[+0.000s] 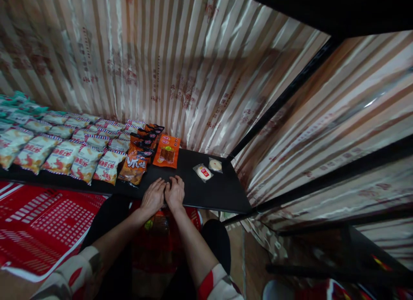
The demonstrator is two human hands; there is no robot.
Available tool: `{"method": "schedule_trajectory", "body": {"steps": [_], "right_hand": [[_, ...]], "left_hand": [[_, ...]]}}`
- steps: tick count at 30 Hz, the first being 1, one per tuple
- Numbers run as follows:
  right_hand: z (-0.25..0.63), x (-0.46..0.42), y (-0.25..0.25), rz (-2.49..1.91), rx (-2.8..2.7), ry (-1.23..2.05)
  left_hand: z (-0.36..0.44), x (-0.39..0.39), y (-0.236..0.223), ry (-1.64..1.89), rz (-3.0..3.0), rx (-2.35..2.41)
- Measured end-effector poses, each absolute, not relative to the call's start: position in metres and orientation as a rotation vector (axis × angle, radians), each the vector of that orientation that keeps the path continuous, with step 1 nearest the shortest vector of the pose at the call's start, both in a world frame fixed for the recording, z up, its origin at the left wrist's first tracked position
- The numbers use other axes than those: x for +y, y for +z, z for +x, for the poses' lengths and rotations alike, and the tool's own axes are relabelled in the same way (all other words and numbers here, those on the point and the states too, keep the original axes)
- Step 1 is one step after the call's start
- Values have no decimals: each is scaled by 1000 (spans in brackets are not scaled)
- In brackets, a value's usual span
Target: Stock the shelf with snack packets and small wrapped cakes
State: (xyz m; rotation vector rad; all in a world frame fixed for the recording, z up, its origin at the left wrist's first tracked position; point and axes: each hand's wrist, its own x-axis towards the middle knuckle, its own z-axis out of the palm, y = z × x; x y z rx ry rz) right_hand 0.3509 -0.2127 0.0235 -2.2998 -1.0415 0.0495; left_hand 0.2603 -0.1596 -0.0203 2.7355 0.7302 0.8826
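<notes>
My left hand lies on the front edge of a black shelf, its fingers stretched flat and holding nothing. Close beside it, my right hand rests on the same shelf, empty, with slightly bent fingers. Just behind both hands, a flat orange snack packet lies on the shelf. To the left of my hands is a row of orange-and-black snack bags. Two small clear-wrapped round white pieces, one with a red label and one plain, lie to the right.
Rows of white-and-red snack bags fill the shelf's left side, with green bags beyond. Below stands a red plastic basket; an orange packet shows under my hands. Black frame bars and striped sheeting bound the right and back.
</notes>
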Motion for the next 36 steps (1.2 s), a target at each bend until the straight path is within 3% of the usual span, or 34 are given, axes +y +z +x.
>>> {"method": "schedule_trajectory", "body": {"steps": [15,23,31,36], "right_hand": [[307,-259,7,-2042,-1060,141],[300,-284,-11,-1957,-1209,94],[307,-299,-49,-2143,-1350,132],[315,-308,-75,-2438,-1418,307]], "left_hand": [[228,-202,-33,881,2604,542],[218,-230,-52,801,2594,672],[218,-255,-77,425,2551,779],[219,-270,-96,-75,2475,894]]}}
